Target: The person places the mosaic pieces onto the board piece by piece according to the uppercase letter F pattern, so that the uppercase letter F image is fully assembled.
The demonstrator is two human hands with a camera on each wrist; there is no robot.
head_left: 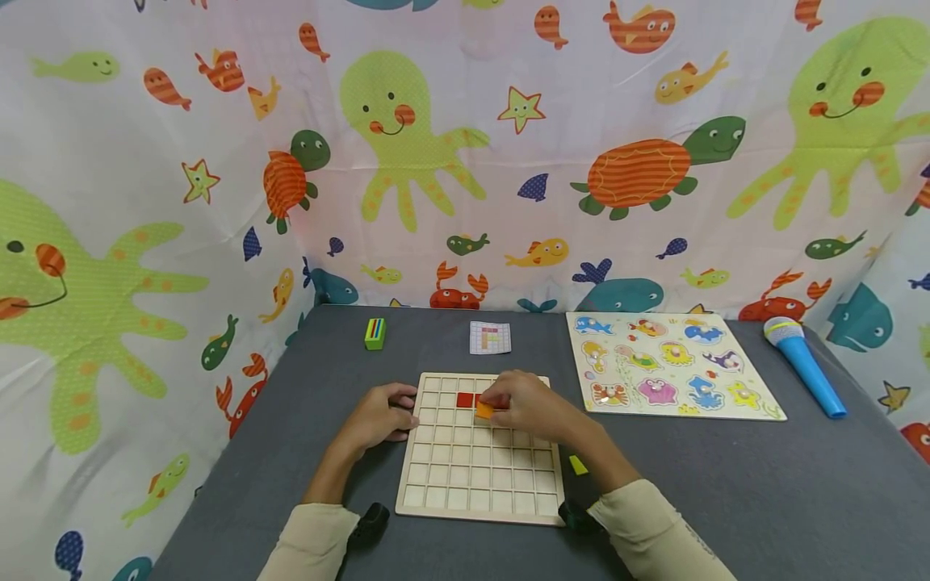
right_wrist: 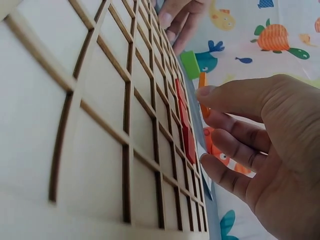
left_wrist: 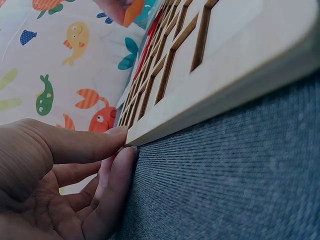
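A wooden grid board lies flat on the table, its square cells framed by raised strips. My left hand holds the board's left edge; in the left wrist view the thumb and a finger come together right at that edge. Between thumb and index finger my right hand pinches an orange square tile, held over the upper part of the grid. Red tiles sit in a row of cells near the board's far side, partly covered by the right hand in the head view.
Beyond the board are a small green box of coloured tiles and a pattern card. A sea-animal puzzle board and a blue toy microphone lie to the right. A yellow-green tile lies beside the grid board, near my right forearm.
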